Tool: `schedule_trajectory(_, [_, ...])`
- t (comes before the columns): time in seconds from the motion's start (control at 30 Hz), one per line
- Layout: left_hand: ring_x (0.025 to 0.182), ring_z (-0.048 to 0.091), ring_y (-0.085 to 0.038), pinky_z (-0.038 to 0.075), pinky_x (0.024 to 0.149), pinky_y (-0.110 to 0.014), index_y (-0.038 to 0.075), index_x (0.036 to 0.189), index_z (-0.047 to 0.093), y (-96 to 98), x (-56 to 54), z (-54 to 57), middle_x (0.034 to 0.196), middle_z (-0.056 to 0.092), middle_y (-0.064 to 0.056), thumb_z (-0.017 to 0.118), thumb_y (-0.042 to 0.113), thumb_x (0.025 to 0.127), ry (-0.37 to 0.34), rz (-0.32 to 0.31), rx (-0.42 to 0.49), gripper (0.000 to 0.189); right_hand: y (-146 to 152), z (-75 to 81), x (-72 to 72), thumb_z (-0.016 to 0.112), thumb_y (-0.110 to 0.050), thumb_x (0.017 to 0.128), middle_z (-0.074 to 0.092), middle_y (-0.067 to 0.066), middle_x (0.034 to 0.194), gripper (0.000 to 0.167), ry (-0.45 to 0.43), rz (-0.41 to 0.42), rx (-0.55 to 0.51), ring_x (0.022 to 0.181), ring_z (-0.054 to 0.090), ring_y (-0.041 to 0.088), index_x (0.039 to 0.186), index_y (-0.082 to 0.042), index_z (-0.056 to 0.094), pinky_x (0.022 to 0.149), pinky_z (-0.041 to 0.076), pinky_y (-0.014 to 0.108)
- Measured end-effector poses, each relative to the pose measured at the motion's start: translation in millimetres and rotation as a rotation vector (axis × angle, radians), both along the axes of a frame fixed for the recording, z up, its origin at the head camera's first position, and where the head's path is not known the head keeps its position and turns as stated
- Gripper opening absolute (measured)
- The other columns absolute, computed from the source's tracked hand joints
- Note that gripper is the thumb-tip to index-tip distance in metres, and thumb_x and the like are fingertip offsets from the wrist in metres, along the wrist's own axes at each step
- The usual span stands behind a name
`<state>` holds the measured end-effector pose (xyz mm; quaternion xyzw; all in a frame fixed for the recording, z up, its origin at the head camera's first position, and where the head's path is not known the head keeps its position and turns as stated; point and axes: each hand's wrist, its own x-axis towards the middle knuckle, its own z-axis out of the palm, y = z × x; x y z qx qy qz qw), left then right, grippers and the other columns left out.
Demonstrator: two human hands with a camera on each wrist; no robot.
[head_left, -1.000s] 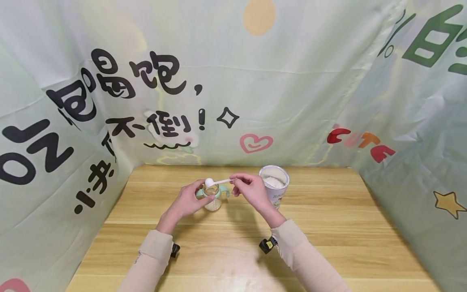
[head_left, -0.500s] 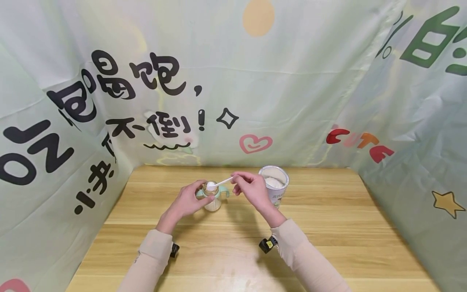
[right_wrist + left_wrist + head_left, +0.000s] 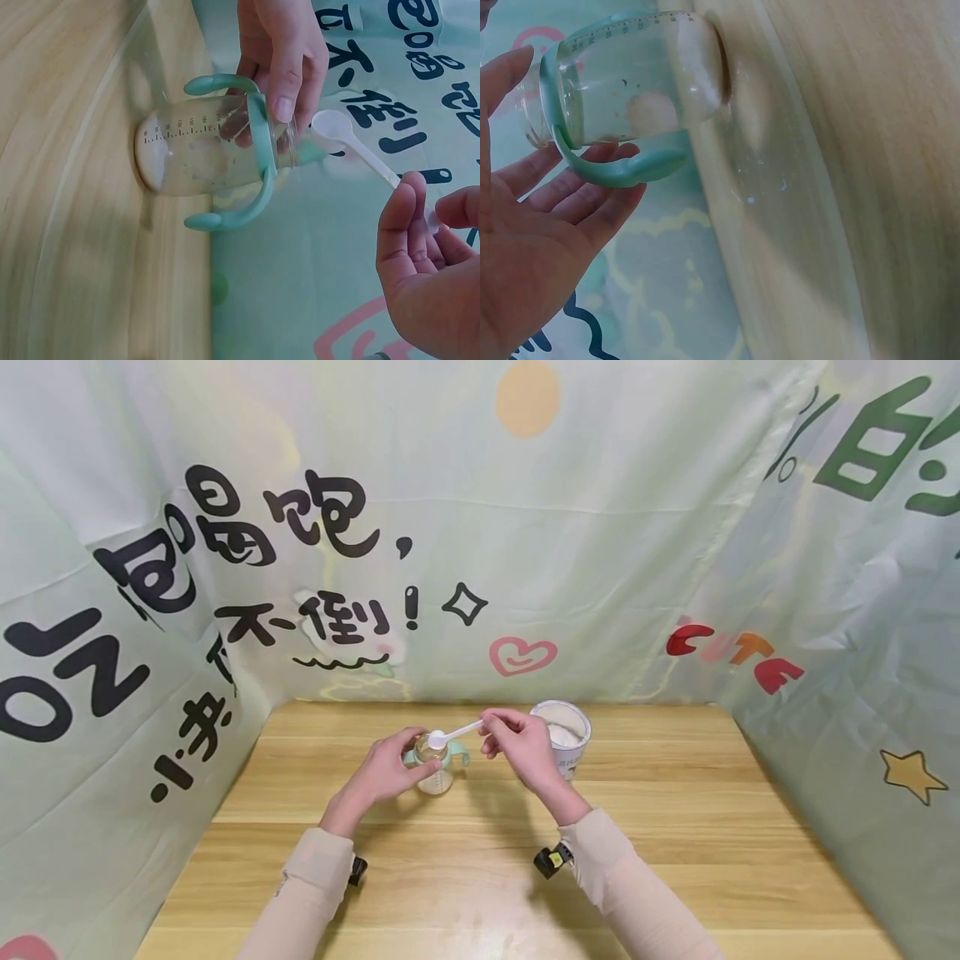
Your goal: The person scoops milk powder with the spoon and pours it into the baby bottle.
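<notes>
My left hand grips the neck of a clear baby bottle with a pale green two-handled collar. The bottle stands upright on the table, with a whitish layer at its bottom. In the right wrist view, the thumb lies along the neck. Between thumb and fingers, my right hand pinches the handle of a white measuring scoop. The scoop's bowl is right at the bottle's mouth, and no heap of powder shows in it. An open can of white powder stands just behind the right hand.
The wooden table has printed fabric walls along its back and sides. Small white specks lie on the wood near the bottle. Each wrist carries a small black camera.
The heaped scoop tipped down at the bottle's mouth, and its heap of powder is gone. It has since risen slightly and shifted right with my right hand. My left hand keeps its hold.
</notes>
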<state>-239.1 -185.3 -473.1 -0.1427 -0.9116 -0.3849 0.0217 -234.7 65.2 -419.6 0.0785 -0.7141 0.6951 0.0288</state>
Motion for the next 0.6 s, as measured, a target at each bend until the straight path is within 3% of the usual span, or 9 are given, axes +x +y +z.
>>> schedule_trajectory(0.2, [0.122, 0.067, -0.036, 0.055, 0.105, -0.056, 0.010, 0.146, 0.059, 3.3, -1.4, 4.2, 0.133, 0.071, -0.015, 0.080, 0.045, 0.091, 0.017, -0.009, -0.016, 0.069, 6, 4.2, 0.9, 0.066, -0.011, 0.103, 0.076, 0.008, 0.081, 0.021, 0.006, -0.002, -0.036, 0.059, 0.068, 0.012, 0.110, 0.005, 0.077, 0.059, 0.061, 0.026])
schedule_trajectory(0.43, [0.127, 0.064, -0.037, 0.054, 0.106, -0.058, 0.009, 0.148, 0.058, 8.7, -7.0, 10.9, 0.139, 0.068, -0.018, 0.079, 0.046, 0.092, 0.062, -0.043, -0.047, 0.071, 16, 9.3, 0.1, 0.067, -0.014, 0.104, 0.076, 0.020, 0.090, 0.022, 0.019, -0.029, -0.032, 0.060, 0.069, 0.012, 0.112, 0.004, 0.077, 0.060, 0.061, 0.027])
schedule_trajectory(0.6, [0.124, 0.066, -0.037, 0.054, 0.105, -0.057, 0.008, 0.148, 0.058, 15.2, -10.2, 19.1, 0.135, 0.070, -0.018, 0.079, 0.044, 0.091, 0.094, -0.069, -0.046, 0.071, 23, 12.7, -0.2, 0.068, -0.016, 0.103, 0.076, 0.012, 0.086, 0.024, 0.014, -0.037, -0.033, 0.060, 0.069, 0.012, 0.113, 0.004, 0.076, 0.060, 0.062, 0.027])
